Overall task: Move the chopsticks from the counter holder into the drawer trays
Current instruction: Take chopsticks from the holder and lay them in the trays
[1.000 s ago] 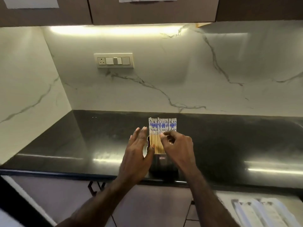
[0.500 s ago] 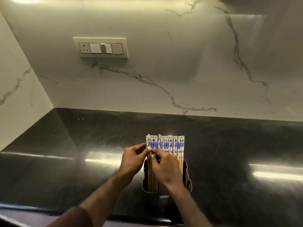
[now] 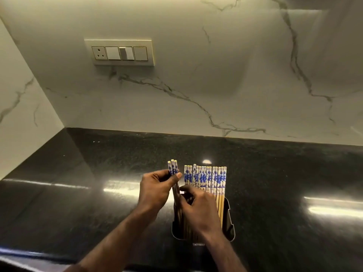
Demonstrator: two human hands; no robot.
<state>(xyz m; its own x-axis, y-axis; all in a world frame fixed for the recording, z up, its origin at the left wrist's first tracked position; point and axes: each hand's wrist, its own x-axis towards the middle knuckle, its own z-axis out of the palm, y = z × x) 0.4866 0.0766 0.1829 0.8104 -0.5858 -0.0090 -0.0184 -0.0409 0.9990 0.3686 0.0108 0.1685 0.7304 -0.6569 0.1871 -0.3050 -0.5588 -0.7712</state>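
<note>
A black holder [image 3: 228, 220] stands on the dark counter [image 3: 78, 193], packed with a row of bamboo chopsticks [image 3: 206, 176] that have blue-and-white patterned tops. My left hand [image 3: 155, 191] pinches three chopsticks [image 3: 172, 167] near their tops, pulled a little left of the row with their lower ends still at the holder's left side. My right hand [image 3: 198, 207] rests in front of the row, fingers curled on the chopstick shafts, hiding most of the holder's front. The drawer trays are out of view.
A marble backsplash rises behind the counter, with a switch plate and socket [image 3: 119, 53] on it. A side wall [image 3: 19, 105] closes the counter's left end. The counter's front edge [image 3: 29, 254] runs along the bottom left.
The camera has moved closer. My left hand has separated three chopsticks from the row and drawn them left and slightly up. My right hand has dropped lower onto the remaining chopsticks.
</note>
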